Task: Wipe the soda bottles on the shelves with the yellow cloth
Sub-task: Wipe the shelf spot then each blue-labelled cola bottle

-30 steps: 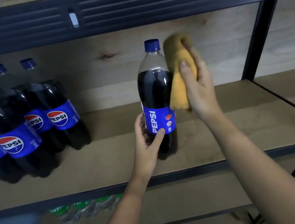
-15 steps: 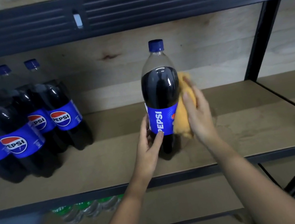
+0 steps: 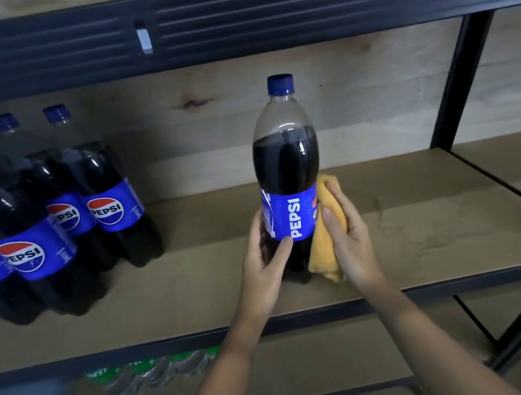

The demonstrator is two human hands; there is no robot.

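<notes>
A tall Pepsi bottle [image 3: 286, 165] with a blue cap and blue label stands upright in the middle of the wooden shelf [image 3: 433, 236]. My left hand [image 3: 265, 261] grips its lower part from the left, thumb across the front below the label. My right hand [image 3: 345, 234] holds the yellow cloth [image 3: 326, 252] and presses it against the bottle's lower right side. The cloth's lower end hangs down to the shelf board.
Several more Pepsi bottles [image 3: 47, 221] stand grouped at the shelf's left end. A dark metal beam [image 3: 254, 13] runs overhead and a black upright post [image 3: 461, 78] stands at the right. Green-labelled bottles [image 3: 151, 373] lie on the shelf below.
My right hand has slid the cloth down the bottle's right side, from beside the cap to the label and base. My left hand has stayed on the lower bottle.
</notes>
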